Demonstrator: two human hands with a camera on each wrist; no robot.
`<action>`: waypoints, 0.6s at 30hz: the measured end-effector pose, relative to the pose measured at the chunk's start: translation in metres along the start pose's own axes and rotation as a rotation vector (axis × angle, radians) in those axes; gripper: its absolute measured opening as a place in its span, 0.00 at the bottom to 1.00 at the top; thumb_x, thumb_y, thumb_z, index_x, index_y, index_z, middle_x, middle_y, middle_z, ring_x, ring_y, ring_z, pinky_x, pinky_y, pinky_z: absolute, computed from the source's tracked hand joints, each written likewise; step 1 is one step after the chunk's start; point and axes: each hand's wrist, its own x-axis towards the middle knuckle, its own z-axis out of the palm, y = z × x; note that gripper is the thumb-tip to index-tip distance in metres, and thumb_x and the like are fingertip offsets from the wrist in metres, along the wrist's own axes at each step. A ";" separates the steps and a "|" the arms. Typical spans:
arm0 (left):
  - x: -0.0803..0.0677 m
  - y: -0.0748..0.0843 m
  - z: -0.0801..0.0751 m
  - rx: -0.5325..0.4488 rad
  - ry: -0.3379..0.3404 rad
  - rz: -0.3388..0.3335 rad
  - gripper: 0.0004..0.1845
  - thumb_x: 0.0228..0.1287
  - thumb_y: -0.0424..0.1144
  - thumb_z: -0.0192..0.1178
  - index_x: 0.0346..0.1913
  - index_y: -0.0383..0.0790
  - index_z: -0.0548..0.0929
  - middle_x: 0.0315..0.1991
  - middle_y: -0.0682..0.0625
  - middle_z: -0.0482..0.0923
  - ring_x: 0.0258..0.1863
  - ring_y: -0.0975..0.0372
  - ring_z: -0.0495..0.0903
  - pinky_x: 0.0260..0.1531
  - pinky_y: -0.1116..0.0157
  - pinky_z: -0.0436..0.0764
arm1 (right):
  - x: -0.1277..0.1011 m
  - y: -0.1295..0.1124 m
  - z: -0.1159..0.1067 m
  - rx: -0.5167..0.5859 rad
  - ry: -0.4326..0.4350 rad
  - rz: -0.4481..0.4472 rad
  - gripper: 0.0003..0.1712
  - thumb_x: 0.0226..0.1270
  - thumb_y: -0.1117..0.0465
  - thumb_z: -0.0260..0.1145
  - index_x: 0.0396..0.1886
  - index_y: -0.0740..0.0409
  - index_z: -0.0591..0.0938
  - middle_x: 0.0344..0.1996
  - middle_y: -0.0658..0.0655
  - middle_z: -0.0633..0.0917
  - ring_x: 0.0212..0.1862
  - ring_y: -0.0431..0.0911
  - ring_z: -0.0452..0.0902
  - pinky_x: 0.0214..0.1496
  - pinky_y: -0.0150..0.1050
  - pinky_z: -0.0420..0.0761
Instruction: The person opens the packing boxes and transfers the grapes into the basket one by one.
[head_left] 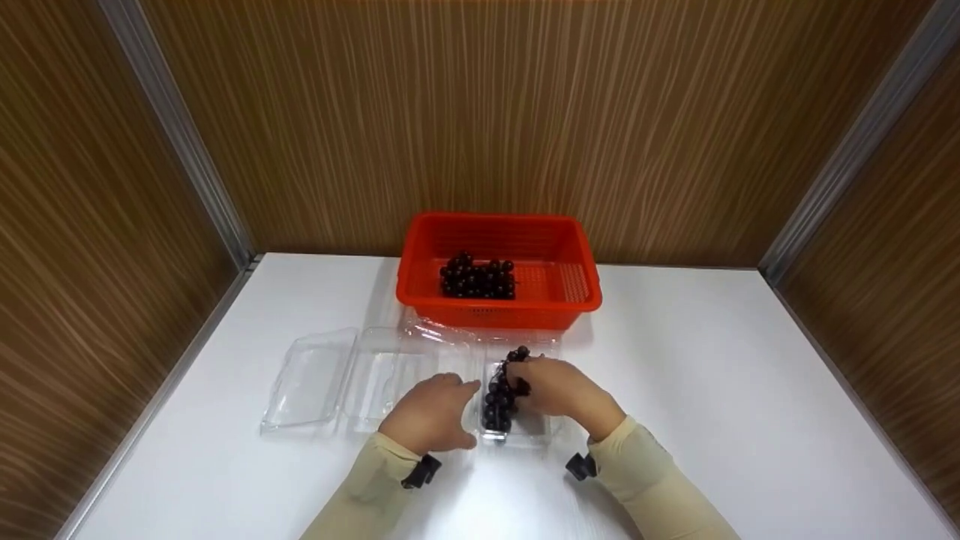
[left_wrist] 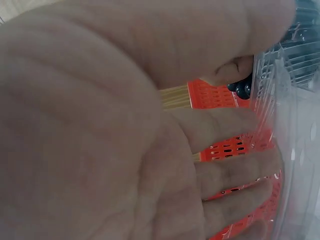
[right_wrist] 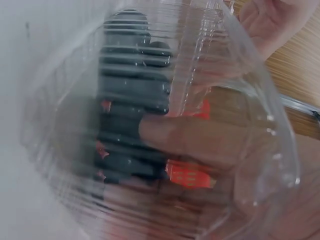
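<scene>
between both hands point(head_left: 431, 412) point(head_left: 559, 390), grapes point(head_left: 499, 397) inside clear tray's point(head_left: 529, 435) rim

A white table point(head_left: 750, 390) is sitting between brown walls. A red basket point(head_left: 555, 289) is standing on it at the back. Two clear plastic boxes are lying in front: an open one point(head_left: 330, 379) on the left, another point(head_left: 536, 431) just beside it.

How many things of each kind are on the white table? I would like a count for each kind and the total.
Red basket: 1
Bunches of dark grapes: 2 (one in the basket, one in the right hand)
Clear plastic clamshell boxes, lids open: 2 (left, under the hands)
Total: 5
</scene>
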 end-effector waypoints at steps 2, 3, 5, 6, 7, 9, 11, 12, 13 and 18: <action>0.000 0.000 0.001 0.010 0.003 0.010 0.40 0.45 0.42 0.80 0.65 0.35 0.80 0.50 0.41 0.84 0.52 0.49 0.81 0.55 0.52 0.82 | 0.000 -0.002 0.001 -0.008 -0.001 0.023 0.10 0.59 0.67 0.75 0.32 0.54 0.81 0.22 0.48 0.78 0.27 0.47 0.72 0.36 0.45 0.81; 0.001 0.000 0.001 0.011 0.003 0.007 0.40 0.45 0.42 0.81 0.65 0.35 0.80 0.52 0.41 0.84 0.53 0.48 0.82 0.56 0.52 0.82 | 0.000 -0.003 0.001 -0.009 -0.004 0.037 0.10 0.58 0.67 0.76 0.32 0.54 0.81 0.22 0.48 0.78 0.26 0.47 0.72 0.36 0.46 0.81; 0.002 0.001 0.002 0.014 0.003 0.000 0.40 0.46 0.41 0.81 0.65 0.35 0.81 0.54 0.40 0.84 0.56 0.47 0.81 0.57 0.51 0.81 | 0.000 -0.005 0.002 -0.012 -0.008 0.065 0.12 0.56 0.65 0.77 0.33 0.55 0.80 0.22 0.48 0.78 0.26 0.48 0.72 0.35 0.46 0.81; 0.002 0.001 0.003 0.015 0.004 -0.004 0.39 0.46 0.41 0.81 0.64 0.35 0.81 0.54 0.40 0.84 0.56 0.47 0.82 0.57 0.50 0.82 | 0.000 -0.005 0.003 -0.010 -0.013 0.079 0.13 0.56 0.64 0.78 0.33 0.55 0.79 0.22 0.48 0.78 0.26 0.48 0.72 0.36 0.47 0.82; 0.002 0.001 0.004 0.015 0.005 -0.006 0.38 0.46 0.41 0.81 0.64 0.35 0.81 0.54 0.40 0.85 0.55 0.46 0.82 0.55 0.50 0.82 | 0.000 -0.006 0.003 -0.008 -0.018 0.093 0.14 0.56 0.63 0.78 0.34 0.55 0.79 0.23 0.49 0.78 0.27 0.48 0.73 0.37 0.48 0.82; 0.003 0.002 0.005 0.021 0.008 -0.009 0.37 0.47 0.41 0.81 0.63 0.35 0.82 0.52 0.40 0.85 0.52 0.47 0.83 0.53 0.50 0.83 | 0.000 -0.007 0.004 0.007 -0.029 0.121 0.18 0.56 0.61 0.79 0.38 0.56 0.76 0.24 0.50 0.78 0.28 0.50 0.75 0.39 0.50 0.83; 0.003 0.002 0.005 0.025 0.011 -0.010 0.36 0.47 0.42 0.80 0.62 0.36 0.83 0.48 0.41 0.86 0.47 0.49 0.84 0.48 0.51 0.84 | 0.000 -0.008 0.005 0.030 -0.039 0.141 0.22 0.57 0.60 0.79 0.43 0.57 0.74 0.27 0.53 0.79 0.31 0.52 0.78 0.43 0.52 0.84; 0.004 0.002 0.005 0.024 0.014 -0.009 0.34 0.47 0.42 0.80 0.60 0.36 0.83 0.45 0.42 0.86 0.45 0.49 0.84 0.45 0.51 0.85 | 0.000 -0.008 0.005 0.038 -0.047 0.148 0.24 0.59 0.59 0.79 0.47 0.57 0.73 0.29 0.54 0.80 0.32 0.53 0.80 0.46 0.53 0.85; 0.004 0.002 0.005 0.017 0.015 -0.009 0.33 0.47 0.42 0.80 0.59 0.36 0.84 0.43 0.42 0.86 0.43 0.50 0.84 0.44 0.52 0.85 | 0.000 -0.008 0.005 0.043 -0.056 0.148 0.27 0.60 0.60 0.78 0.52 0.58 0.73 0.31 0.56 0.82 0.35 0.55 0.82 0.49 0.54 0.85; 0.004 0.003 0.005 -0.029 0.027 0.013 0.24 0.47 0.42 0.78 0.48 0.38 0.84 0.35 0.46 0.84 0.38 0.52 0.83 0.37 0.53 0.84 | 0.001 -0.008 0.004 0.030 -0.091 0.093 0.33 0.65 0.61 0.75 0.69 0.54 0.77 0.46 0.63 0.87 0.46 0.58 0.84 0.57 0.56 0.83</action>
